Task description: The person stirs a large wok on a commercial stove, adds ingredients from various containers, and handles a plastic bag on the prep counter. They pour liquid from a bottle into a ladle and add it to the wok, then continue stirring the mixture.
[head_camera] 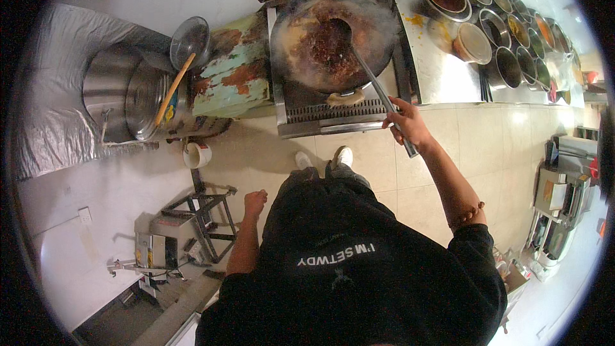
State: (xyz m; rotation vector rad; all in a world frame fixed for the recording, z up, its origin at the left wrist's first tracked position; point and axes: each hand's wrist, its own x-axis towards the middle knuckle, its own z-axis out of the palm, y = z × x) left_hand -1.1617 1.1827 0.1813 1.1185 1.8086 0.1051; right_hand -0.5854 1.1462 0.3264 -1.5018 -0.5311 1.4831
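My right hand (pixel 407 121) grips the long metal handle of a wok ladle (pixel 369 71). The ladle's dark bowl rests in a reddish-brown, oily mass of food (pixel 326 50) inside a large wok (pixel 388 50). Steam blurs part of the wok, which sits on a steel stove (pixel 307 127). A pale cloth (pixel 345 98) is wrapped at the wok's near handle. Low beside my body, my left hand (pixel 255 202) hangs with its fingers curled; nothing shows in it.
Right of the stove, a steel counter (pixel 444 89) carries several metal pots and a lidded plastic tub (pixel 473 43). On the left are a stained green-white cover (pixel 235 74), a large steel pot (pixel 108 86), a wooden-handled utensil (pixel 175 89), a white bucket (pixel 197 155) and a black metal frame (pixel 211 221).
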